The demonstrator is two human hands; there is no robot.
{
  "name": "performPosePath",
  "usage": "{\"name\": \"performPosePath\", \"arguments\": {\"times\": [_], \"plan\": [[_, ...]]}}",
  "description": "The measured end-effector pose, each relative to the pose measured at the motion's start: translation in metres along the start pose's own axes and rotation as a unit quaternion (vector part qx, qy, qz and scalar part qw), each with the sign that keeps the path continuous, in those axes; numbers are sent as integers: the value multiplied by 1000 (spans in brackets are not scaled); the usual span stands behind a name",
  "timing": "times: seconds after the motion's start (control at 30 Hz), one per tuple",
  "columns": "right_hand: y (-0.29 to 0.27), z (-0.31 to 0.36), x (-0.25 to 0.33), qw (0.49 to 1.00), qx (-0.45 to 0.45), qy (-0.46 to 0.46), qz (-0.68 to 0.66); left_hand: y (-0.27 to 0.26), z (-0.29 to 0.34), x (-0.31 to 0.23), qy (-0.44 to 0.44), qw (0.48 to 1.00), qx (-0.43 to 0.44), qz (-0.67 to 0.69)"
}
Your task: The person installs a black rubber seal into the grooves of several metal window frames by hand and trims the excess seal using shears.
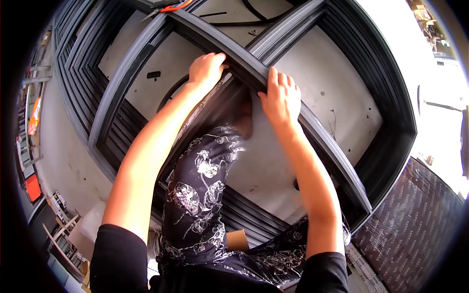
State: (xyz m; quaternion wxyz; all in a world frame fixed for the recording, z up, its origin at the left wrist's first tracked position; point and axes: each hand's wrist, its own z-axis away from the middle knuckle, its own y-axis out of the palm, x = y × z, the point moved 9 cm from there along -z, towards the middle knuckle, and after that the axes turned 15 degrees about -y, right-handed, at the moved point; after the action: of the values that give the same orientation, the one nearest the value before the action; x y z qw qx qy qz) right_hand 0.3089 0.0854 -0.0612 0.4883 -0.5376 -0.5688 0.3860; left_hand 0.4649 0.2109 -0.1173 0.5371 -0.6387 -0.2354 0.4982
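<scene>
Pressing on a dark grey frame bar, both hands sit side by side near the centre of the view. That bar's long axis runs from about 11 o'clock down to 4 o'clock, crossing a larger dark window frame laid flat on a pale floor. The left hand rests at 12 o'clock, fingers curled over the bar's far edge. The right hand lies just beside it toward 1 o'clock, fingers spread flat along the top face, palm down; neither hand closes around anything loose. Both reach equally far. The fingertips of the left hand are hidden behind the bar, and a patterned garment covers the bar's lower run.
</scene>
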Motion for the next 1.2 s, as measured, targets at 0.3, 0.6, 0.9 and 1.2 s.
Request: {"name": "performPosePath", "arguments": {"times": [0.3,0.6,0.9,1.2], "plan": [[-1,29,-18,998,43,43,12,-2,-4,11,-6,1000,-23,11],[-14,58,-36,997,25,66,-22,0,-1,-2,-32,999,8,7],[-29,93,-52,997,30,68,-7,-1,-1,3,-22,1000,-11,19],[-41,117,-57,996,42,71,-27,5,-1,0,-40,999,8,7]]}}
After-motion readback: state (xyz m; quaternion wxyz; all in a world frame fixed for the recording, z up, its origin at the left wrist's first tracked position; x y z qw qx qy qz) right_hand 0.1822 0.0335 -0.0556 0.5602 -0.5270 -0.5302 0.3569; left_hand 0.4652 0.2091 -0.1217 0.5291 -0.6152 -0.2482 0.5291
